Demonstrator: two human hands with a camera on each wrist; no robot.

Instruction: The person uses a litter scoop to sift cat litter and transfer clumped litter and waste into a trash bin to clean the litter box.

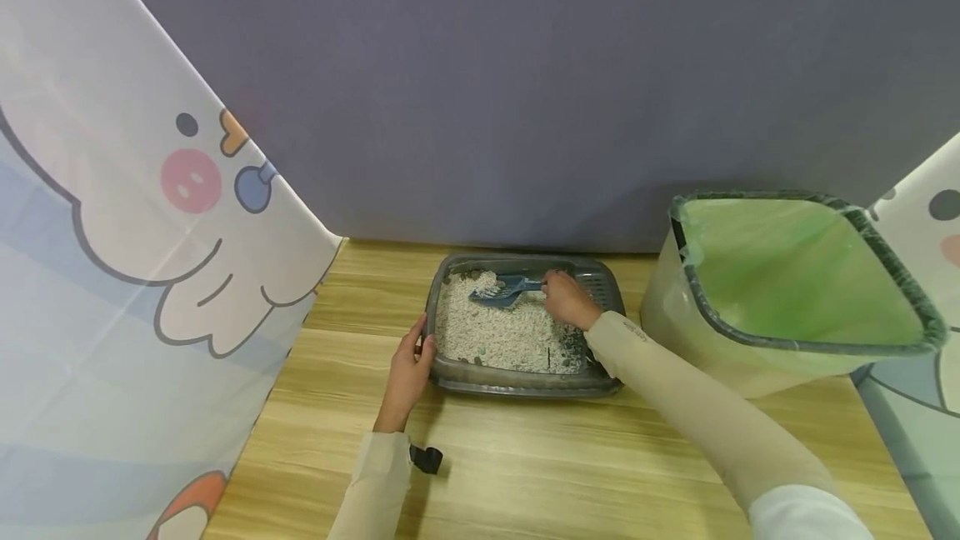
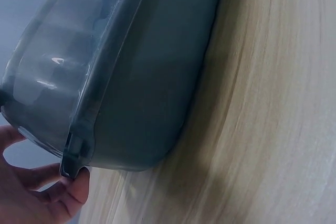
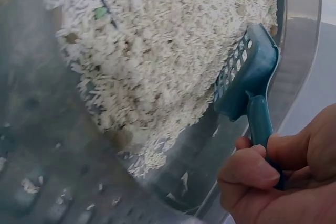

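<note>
A dark grey litter box (image 1: pixel 517 384) stands on the wooden surface, holding pale pellet litter (image 1: pixel 495 340) with some darker bits. My right hand (image 1: pixel 567 298) grips the handle of a blue slotted litter scoop (image 1: pixel 504 293). White litter lies on and against the scoop's head, near the box's far left. Up close in the right wrist view, thumb and fingers (image 3: pixel 252 169) wrap the scoop's handle. My left hand (image 1: pixel 410 369) is at the box's left side; in the left wrist view its fingers (image 2: pixel 79 184) hold the rim at a corner.
To the right stands a large bin (image 1: pixel 705 357) lined with a green bag (image 1: pixel 795 273). A grey wall panel (image 1: pixel 487 90) rises right behind the box. Printed cartoon sheets (image 1: pixel 112 315) hang at both sides. Loose pellets lie on the box's ribbed end (image 3: pixel 63 192).
</note>
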